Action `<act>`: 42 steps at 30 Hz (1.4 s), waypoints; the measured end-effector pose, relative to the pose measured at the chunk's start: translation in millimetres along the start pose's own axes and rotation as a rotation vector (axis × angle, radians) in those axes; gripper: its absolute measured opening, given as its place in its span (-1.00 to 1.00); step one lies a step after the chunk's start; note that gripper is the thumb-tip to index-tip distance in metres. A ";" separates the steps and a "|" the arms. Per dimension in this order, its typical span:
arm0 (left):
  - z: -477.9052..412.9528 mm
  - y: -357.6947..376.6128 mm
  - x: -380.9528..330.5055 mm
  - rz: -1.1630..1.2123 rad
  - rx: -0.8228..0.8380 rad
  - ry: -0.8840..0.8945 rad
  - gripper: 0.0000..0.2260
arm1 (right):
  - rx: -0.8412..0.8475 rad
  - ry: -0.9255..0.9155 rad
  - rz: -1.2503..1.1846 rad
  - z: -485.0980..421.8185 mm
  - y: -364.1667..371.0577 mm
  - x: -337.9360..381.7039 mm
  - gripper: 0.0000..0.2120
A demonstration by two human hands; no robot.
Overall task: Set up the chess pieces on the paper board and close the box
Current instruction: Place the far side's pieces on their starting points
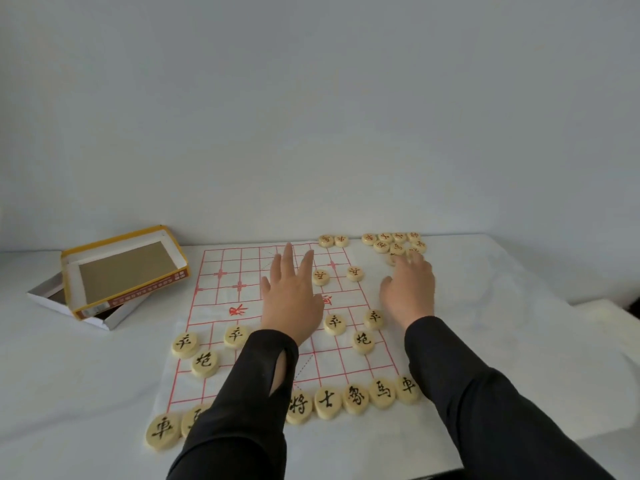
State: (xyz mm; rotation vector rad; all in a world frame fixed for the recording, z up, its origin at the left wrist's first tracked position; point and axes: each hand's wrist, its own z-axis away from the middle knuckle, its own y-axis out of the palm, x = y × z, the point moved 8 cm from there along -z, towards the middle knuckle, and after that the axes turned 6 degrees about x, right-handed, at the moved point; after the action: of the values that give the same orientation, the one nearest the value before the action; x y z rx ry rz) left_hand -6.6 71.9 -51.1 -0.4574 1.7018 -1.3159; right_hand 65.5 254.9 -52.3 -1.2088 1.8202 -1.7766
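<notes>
A white paper board (221, 306) with red grid lines lies on the table. Black-lettered wooden discs stand along its near rows, among them a chariot piece (162, 430). Two red-lettered discs (320, 277) sit past the middle and two more (333, 240) at the far edge. A loose pile of red-lettered discs (394, 242) lies off the board's far right corner. My left hand (291, 299) hovers over the board's middle with fingers spread and straight, holding nothing. My right hand (410, 289) reaches into the pile; its fingertips are blurred among the discs.
The open yellow box lid (126, 268) lies tilted on the white box tray (46, 296) at the left of the table. A white cloth (502, 323) covers the table, and a pale wall rises right behind its far edge.
</notes>
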 end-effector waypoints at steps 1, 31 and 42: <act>-2.1 3.3 -0.5 -0.006 0.008 -0.006 -0.39 | 0.012 0.058 0.016 -0.4 4.4 -18.6 -0.56; -24.9 19.9 2.8 0.093 0.034 -0.049 -0.45 | 0.129 -0.348 0.094 -86.9 43.8 -12.4 -0.63; -28.4 15.5 12.5 0.161 0.006 -0.062 -0.48 | 0.194 -0.359 0.015 -112.9 32.2 30.3 -0.60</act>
State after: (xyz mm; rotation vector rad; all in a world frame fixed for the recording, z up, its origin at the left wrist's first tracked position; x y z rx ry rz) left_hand -32.9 84.3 -69.9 -0.3463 1.6471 -1.1786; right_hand -46.0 302.3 -53.1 -1.3291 1.4182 -1.5639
